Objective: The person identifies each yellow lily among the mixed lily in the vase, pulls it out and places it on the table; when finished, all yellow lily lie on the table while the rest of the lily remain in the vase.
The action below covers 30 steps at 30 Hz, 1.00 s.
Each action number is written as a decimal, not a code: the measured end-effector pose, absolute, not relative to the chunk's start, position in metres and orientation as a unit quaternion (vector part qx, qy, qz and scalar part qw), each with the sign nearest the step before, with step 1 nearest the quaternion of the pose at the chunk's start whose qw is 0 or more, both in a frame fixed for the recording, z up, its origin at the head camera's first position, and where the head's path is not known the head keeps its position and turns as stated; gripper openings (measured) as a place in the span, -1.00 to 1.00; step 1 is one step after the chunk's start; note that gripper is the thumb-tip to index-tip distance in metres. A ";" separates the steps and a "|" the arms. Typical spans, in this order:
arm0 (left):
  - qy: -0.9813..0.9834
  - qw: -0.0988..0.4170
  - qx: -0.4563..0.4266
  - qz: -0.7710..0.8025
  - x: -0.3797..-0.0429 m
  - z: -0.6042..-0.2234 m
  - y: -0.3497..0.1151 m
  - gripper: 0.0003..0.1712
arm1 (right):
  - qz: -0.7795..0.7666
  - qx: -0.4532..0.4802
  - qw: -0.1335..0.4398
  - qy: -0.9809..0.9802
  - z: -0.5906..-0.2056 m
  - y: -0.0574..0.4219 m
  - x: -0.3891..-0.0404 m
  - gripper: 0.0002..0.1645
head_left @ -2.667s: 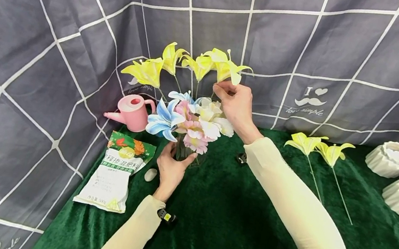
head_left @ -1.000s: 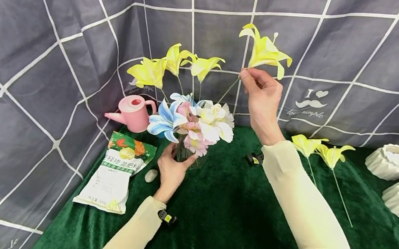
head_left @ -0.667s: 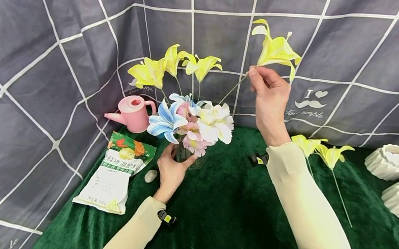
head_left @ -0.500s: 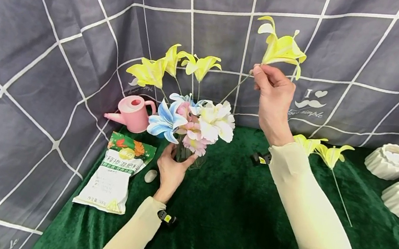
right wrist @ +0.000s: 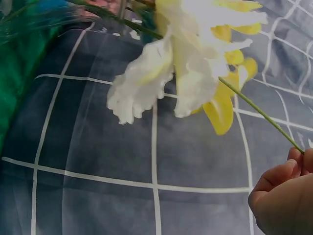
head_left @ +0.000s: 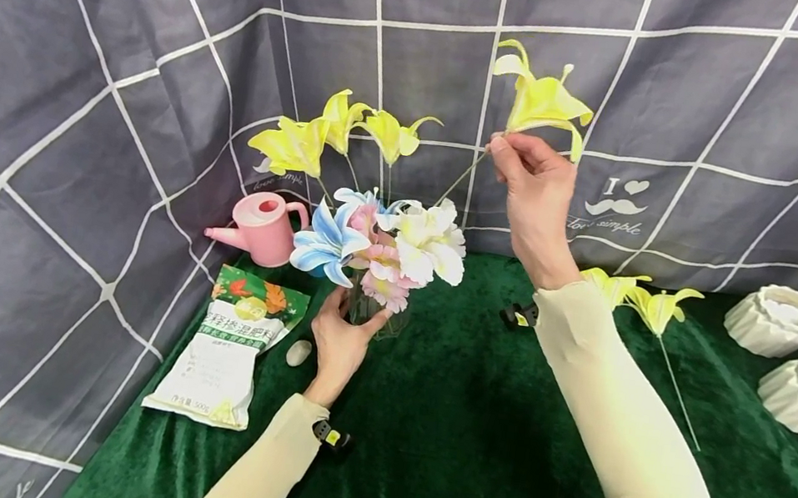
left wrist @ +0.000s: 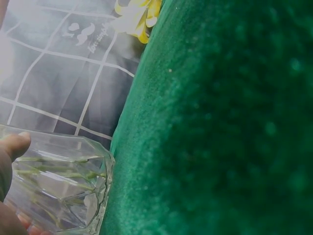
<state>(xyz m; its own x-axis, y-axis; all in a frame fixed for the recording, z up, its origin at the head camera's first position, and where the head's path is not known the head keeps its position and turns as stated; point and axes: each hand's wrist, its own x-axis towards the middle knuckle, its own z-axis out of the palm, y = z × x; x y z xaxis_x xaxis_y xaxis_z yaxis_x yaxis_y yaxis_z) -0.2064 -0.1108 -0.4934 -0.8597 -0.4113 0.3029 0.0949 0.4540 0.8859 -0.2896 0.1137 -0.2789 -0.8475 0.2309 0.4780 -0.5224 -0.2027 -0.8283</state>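
My left hand (head_left: 339, 344) grips a clear glass vase (left wrist: 63, 181) low on its side, thumb and fingers around it; green stems show through the glass. Out of the vase rise blue lilies (head_left: 328, 241), pink blooms (head_left: 386, 277), a white bloom (head_left: 432, 242) and yellow lilies (head_left: 290, 145) on tall stems. Up and to the right, my right hand (head_left: 538, 196) pinches the stem of another yellow lily (head_left: 545, 104) just under its head. That stem (right wrist: 264, 115) slants down behind the white bloom, its lower end hidden.
A pink watering can (head_left: 263, 229), a fertilizer bag (head_left: 222, 352) and a pale pebble (head_left: 298, 353) lie left of the vase. Two yellow lilies (head_left: 658, 308) lie on the green cloth (head_left: 462, 459) at right, partly behind the right forearm. White pots (head_left: 775, 321) stand farther right. A grey checked curtain hangs behind.
The right hand pulls its yellow lily up and right, away from the other yellow lilies, then comes slightly back left and down. The left hand keeps its hold on the vase.
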 end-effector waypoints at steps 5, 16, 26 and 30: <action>-0.815 0.243 0.096 -0.518 -0.204 -0.493 -0.109 -0.18 | 0.732 0.094 0.218 -0.638 -0.279 0.105 -0.298 -0.87; -0.815 0.239 0.096 -0.519 -0.202 -0.493 -0.108 -0.16 | 0.767 0.088 0.244 -0.587 -0.260 0.116 -0.300 -0.87; -0.816 0.241 0.095 -0.517 -0.204 -0.493 -0.109 -0.19 | 0.854 0.089 0.261 -0.440 -0.254 0.140 -0.296 -0.95; -0.813 0.246 0.093 -0.520 -0.204 -0.492 -0.109 -0.20 | 0.875 0.087 0.256 -0.401 -0.257 0.150 -0.295 -0.94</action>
